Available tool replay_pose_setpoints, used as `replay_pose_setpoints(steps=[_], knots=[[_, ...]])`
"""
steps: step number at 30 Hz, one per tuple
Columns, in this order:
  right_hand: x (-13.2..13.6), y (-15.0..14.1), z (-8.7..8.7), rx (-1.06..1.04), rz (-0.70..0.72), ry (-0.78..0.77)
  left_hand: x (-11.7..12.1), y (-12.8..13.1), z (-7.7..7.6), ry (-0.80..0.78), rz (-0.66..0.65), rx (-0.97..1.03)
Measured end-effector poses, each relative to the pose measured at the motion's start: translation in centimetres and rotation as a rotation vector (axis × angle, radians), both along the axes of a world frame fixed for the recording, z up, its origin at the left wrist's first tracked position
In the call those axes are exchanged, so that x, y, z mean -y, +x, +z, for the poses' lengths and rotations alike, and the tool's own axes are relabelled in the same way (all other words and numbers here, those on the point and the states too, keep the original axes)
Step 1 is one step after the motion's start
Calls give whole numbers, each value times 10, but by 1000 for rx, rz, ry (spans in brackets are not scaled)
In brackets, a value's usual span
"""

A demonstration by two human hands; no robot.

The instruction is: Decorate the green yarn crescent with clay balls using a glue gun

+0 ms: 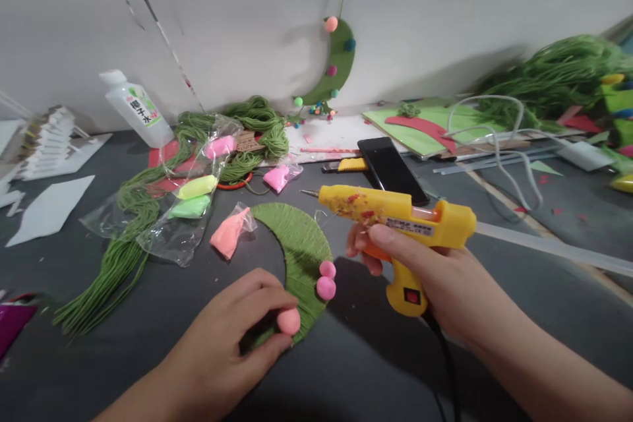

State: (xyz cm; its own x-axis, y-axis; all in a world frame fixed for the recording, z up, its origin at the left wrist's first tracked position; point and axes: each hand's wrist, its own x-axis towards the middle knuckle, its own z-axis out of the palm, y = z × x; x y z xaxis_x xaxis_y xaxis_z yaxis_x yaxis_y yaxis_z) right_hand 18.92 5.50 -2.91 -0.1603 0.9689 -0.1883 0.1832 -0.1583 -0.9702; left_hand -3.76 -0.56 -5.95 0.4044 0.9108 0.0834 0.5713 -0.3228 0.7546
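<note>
A green yarn-wrapped crescent (299, 244) lies on the dark table in front of me, with two pink clay balls (326, 279) on its right side. My left hand (232, 336) pinches a third pink ball (288, 321) against the crescent's lower tip. My right hand (435, 277) grips a yellow hot glue gun (395, 217) by its handle, a little above the table. The gun's nozzle points left over the crescent, and its black cord runs down toward me.
Bags of coloured clay (198, 198), a bundle of green yarn (133, 224), a white glue bottle (136, 109), a black phone (390, 168), a yellow cutter (349, 165) and green and red foam sheets (425, 125) lie behind. A finished crescent (333, 66) hangs on the wall.
</note>
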Motion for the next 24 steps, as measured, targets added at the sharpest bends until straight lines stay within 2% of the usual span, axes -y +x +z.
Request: replay_pose_setpoints(steps=[15,24], knots=[[-3,8,-11,39,87,54,2,2,-8,93,-121,-60],[-1,0,-2,48,56,-7,2,4,-7,98,-134,-104]])
